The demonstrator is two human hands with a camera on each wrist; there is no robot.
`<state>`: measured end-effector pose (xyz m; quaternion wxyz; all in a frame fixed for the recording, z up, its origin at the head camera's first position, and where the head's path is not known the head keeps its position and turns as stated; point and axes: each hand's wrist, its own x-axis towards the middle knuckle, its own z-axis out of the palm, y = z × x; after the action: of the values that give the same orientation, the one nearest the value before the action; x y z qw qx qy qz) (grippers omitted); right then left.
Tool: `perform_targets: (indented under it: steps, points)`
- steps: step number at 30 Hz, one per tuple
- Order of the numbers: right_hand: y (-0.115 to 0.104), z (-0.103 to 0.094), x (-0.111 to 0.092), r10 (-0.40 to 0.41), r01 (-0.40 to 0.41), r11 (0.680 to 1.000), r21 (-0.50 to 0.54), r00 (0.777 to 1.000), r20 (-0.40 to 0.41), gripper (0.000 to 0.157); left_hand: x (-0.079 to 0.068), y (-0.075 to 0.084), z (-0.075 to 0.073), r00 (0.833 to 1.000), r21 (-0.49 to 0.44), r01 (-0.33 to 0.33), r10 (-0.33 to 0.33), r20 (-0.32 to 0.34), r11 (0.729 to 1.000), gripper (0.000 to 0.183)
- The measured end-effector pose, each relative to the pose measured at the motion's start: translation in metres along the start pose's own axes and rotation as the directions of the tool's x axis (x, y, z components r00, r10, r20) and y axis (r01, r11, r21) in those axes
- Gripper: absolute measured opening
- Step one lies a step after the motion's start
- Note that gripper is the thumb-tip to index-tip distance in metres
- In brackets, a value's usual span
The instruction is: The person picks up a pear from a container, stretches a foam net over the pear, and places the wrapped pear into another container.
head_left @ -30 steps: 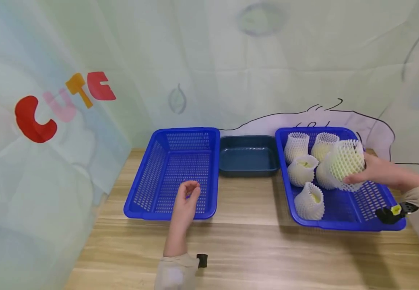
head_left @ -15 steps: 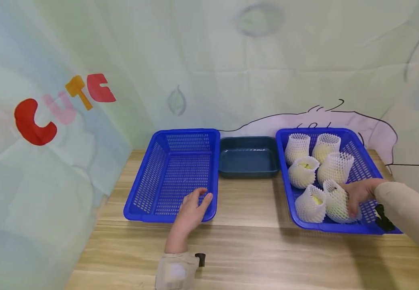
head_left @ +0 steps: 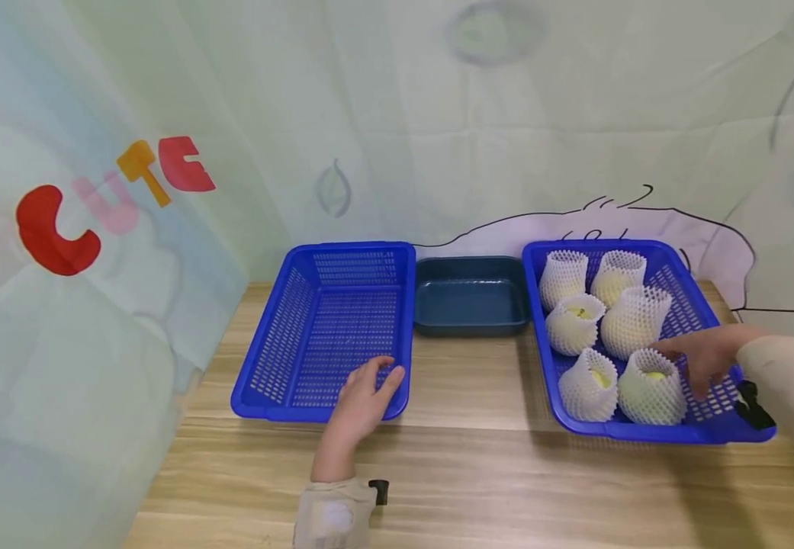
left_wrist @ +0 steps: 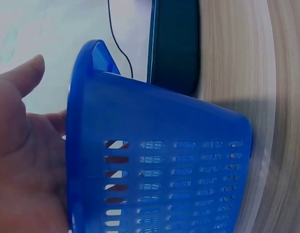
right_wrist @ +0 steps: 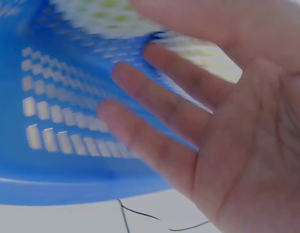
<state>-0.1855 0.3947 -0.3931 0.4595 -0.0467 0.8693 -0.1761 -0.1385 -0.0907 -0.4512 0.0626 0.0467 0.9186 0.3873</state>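
Several pale green fruits in white foam nets stand in the right blue basket [head_left: 561, 415], paired in rows. The nearest right one, a foam-netted fruit [head_left: 652, 389], sits beside another netted fruit [head_left: 587, 387]. My right hand [head_left: 705, 357] is over that basket's right side, just off the nearest fruit; in the right wrist view its fingers [right_wrist: 154, 126] are extended and hold nothing. My left hand [head_left: 364, 396] hovers over the near right corner of the left blue basket [head_left: 406, 305], its fingers relaxed. The left wrist view shows that hand behind the basket's rim [left_wrist: 74, 145]; contact there cannot be made out.
A dark teal tray [head_left: 472, 328] stands between the two baskets at the back. The wooden table [head_left: 465, 473] runs out in front of them. A printed curtain [head_left: 397, 137] hangs behind and to the left.
My right hand lowered a netted fruit into the right basket's near row, let it go and drew back to the right. My left hand's fingers spread out and shifted slightly right.
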Motion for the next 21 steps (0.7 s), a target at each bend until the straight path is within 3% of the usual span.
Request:
perform_targets:
  steps: [7, 14, 18, 21]
  points:
    - [-0.018, -0.008, -0.004, -0.020, 0.020, 1.000, 0.021, 1.000, 0.021, 0.093, 0.002, -0.001, 0.000, 1.000, 0.022, -0.009, 0.009, -0.001, 1.000, 0.057]
    - [-0.025, 0.011, 0.013, -0.076, 0.071, 0.997, -0.038, 0.989, -0.125, 0.072, -0.001, -0.001, 0.002, 1.000, 0.018, 0.002, -0.003, 0.010, 1.000, 0.056]
    - [-0.020, 0.021, 0.022, -0.114, 0.089, 0.987, -0.133, 0.974, -0.197, 0.058, -0.004, -0.002, 0.004, 1.000, 0.014, -0.008, 0.007, 0.022, 1.000, 0.051]
    - [-0.019, 0.023, 0.022, -0.142, 0.106, 0.977, -0.184, 0.970, -0.199, 0.051, -0.005, -0.003, 0.005, 0.999, 0.005, -0.038, 0.038, 0.024, 0.999, 0.048]
